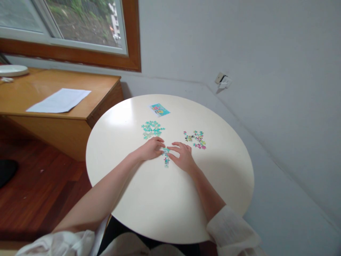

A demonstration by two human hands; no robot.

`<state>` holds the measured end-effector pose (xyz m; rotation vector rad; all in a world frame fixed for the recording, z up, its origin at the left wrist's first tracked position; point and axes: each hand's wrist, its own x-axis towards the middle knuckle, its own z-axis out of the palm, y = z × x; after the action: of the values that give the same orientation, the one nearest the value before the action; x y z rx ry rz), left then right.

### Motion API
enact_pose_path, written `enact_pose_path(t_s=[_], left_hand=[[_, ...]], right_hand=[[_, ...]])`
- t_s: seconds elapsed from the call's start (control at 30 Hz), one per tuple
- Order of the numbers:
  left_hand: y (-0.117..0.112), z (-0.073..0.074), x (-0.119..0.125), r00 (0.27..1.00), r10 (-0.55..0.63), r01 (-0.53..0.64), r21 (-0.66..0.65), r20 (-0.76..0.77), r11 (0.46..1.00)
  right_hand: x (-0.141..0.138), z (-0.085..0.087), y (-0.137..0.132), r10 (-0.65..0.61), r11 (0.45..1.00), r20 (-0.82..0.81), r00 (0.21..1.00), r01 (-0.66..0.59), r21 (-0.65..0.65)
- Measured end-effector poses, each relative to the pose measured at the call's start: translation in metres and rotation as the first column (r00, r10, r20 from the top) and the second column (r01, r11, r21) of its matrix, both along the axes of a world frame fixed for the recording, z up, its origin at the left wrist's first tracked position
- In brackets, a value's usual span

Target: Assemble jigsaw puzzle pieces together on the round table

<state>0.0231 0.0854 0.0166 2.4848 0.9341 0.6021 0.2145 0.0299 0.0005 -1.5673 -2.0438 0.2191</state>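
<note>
The strip (pixel 166 161) lay in the middle of the tabletop (pixel 149 209), running from near to far between my hands. A few pieces looked joined in it: a small start, by my judgement. My right hand (pixel 184 156) was at its right edge, thumb and forefinger apart, with a gap showing between the tips. My left hand (pixel 151 148) was curled at the strip's far left side; I could not tell whether its fingers were clamped on anything or only resting there. Most of the joining seemed left: just beyond my left hand lay loose green pieces (pixel 157 130), and to the right, well apart from these, lay mixed pieces (pixel 198 137) with pink and yellow among them. Beyond the green ones lay a printed card (pixel 160 110). Farther left, a desk (pixel 101 81) held a paper (pixel 60 100).
</note>
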Motion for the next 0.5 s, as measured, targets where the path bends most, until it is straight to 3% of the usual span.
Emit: enact_pose_path(t_s=[0.3, 0.5], left_hand=[[-0.0004, -0.0074, 0.0077, 0.995, 0.071, -0.073, 0.023, 0.073, 0.997], [0.0003, -0.0095, 0.0073, 0.995, 0.05, -0.053, 0.025, 0.092, 0.998]], right_hand=[[0.0007, -0.0041, 0.0024, -0.043, 0.999, -0.038, 0.998, 0.043, 0.004], [0.0027, -0.0055, 0.0045, -0.06, 0.998, -0.071, 0.996, 0.059, -0.006]])
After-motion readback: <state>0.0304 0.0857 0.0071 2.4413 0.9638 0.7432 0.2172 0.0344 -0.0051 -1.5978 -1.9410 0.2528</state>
